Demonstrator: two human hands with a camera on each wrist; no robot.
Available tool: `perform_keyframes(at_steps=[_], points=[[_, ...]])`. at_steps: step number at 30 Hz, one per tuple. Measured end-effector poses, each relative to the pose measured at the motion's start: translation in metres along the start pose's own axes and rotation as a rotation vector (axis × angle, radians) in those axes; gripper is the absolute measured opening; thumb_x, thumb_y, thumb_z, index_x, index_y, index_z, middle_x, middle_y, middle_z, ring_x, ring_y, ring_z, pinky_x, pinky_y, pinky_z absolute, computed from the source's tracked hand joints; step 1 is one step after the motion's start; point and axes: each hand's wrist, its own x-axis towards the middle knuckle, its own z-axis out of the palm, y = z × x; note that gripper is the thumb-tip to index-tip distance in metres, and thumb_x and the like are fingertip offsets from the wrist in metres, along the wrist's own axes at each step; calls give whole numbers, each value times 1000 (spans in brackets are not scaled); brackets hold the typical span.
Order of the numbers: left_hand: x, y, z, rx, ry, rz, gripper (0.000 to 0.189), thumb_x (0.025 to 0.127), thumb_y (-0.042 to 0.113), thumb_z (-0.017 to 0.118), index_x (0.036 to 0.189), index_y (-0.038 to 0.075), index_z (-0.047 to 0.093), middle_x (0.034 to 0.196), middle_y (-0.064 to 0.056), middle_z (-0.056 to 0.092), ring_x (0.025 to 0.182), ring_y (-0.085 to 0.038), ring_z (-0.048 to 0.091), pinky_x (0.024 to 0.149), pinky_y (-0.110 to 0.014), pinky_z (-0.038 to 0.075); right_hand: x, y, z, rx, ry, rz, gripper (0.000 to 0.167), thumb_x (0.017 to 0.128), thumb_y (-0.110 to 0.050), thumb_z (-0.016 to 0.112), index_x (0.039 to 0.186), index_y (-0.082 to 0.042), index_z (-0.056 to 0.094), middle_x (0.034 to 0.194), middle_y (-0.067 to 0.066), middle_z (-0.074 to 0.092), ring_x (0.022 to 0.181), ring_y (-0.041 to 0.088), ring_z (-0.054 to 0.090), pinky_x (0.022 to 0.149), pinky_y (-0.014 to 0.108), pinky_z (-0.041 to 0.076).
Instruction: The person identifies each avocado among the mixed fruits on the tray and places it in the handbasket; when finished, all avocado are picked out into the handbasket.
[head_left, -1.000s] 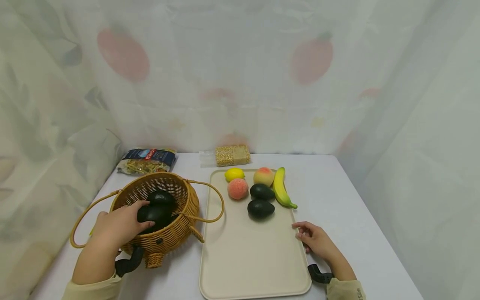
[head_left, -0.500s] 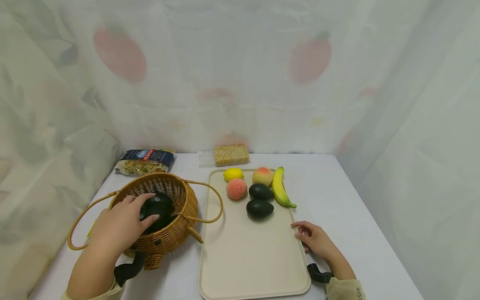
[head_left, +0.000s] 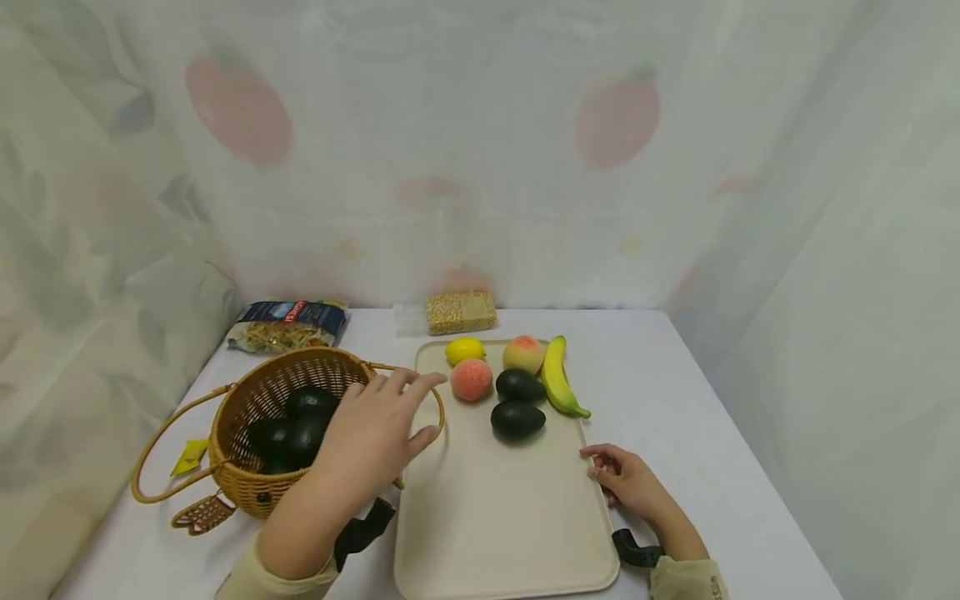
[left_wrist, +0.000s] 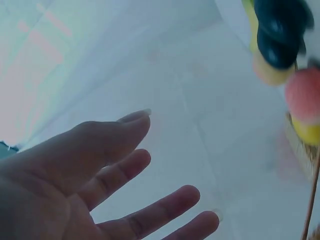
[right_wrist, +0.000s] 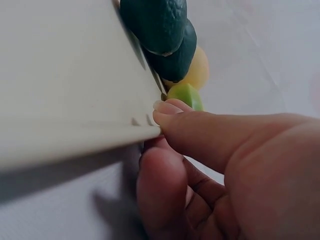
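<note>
My left hand [head_left: 367,442] hangs over the right side of a wicker basket [head_left: 243,492], fingers spread and holding nothing; the left wrist view shows the same bare palm. Dark green avocados [head_left: 311,402] lie inside the basket, partly hidden by that hand. At the right edge of a beige tray [head_left: 502,517], my right hand [head_left: 630,479] pinches the rim, thumb above and fingers below in the right wrist view. On the tray are two avocados [head_left: 517,419], a pink peach [head_left: 471,380], a paler peach [head_left: 522,354], a lemon [head_left: 464,350] and a banana [head_left: 558,379] along the right rim.
Behind the basket lies a pasta bag [head_left: 288,325]. A clear bag of yellow grains [head_left: 461,312] sits beyond the tray. One basket handle [head_left: 142,467] juts left, near a yellow packet [head_left: 191,457]; the other reaches over the tray's left edge. Fabric curtains surround the white table [head_left: 720,467].
My left hand has let go of an avocado in the basket, risen out and moved right towards the tray. The basket has turned somewhat. The right hand stays on the tray rim.
</note>
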Motion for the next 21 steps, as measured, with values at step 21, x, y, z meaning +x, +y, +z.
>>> perform_keyframes(at_steps=[21], points=[[71,71,124,140,-215,187,65,95,31,76,153,42,49,138,-9,56,104,-28,59,89,-41,49,-2,-1,0,2,-7,2,32,101,-4,69,132,5,65,92,7,54,58,11,50,51,24,46]])
